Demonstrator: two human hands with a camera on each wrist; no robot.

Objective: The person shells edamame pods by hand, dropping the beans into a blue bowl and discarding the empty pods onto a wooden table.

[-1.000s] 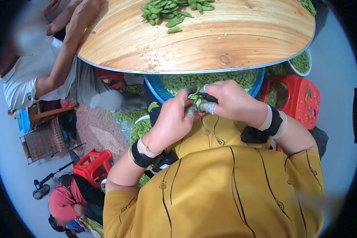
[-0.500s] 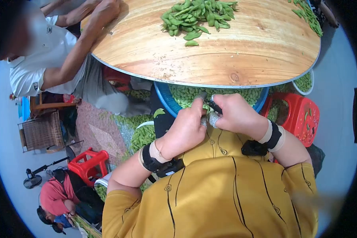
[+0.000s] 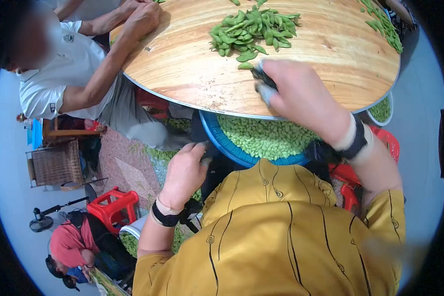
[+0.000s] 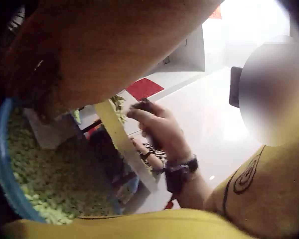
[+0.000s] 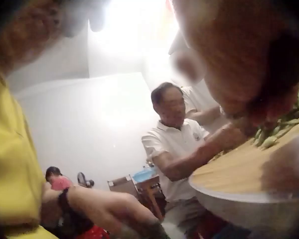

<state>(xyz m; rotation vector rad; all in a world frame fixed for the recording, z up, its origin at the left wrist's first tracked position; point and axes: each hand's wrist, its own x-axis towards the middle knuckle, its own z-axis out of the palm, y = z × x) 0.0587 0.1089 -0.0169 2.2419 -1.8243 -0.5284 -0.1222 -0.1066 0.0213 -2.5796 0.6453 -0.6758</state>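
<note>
My right hand [image 3: 306, 93] reaches out over the wooden table [image 3: 207, 79], its fingertips beside the nearest soybean pod [image 3: 245, 65] of a green pile [image 3: 254, 32]. Between its finger and thumb, which are wrapped in silvery tape, it holds a small black tool [image 3: 265, 79], blurred by motion. My left hand [image 3: 185, 167] hangs left of the blue basin [image 3: 214, 133], fingers loosely bent, with nothing visible in them. Shelled green beans [image 3: 266, 135] fill the basin, which stands below the table edge against the yellow shirt. The left wrist view also catches the right hand [image 4: 162, 129] raised.
A person in a white shirt [image 3: 84, 64] sits at the left with hands on the table. Red stools [image 3: 113, 207] stand at both sides. More pods [image 3: 382, 29] lie at the table's right edge, and a white bucket [image 3: 381, 109] of green stands beneath it.
The two hands, together over the basin before, have come apart. The right has moved forward over the table with the black tool; the left has moved left. The head view has shifted slightly.
</note>
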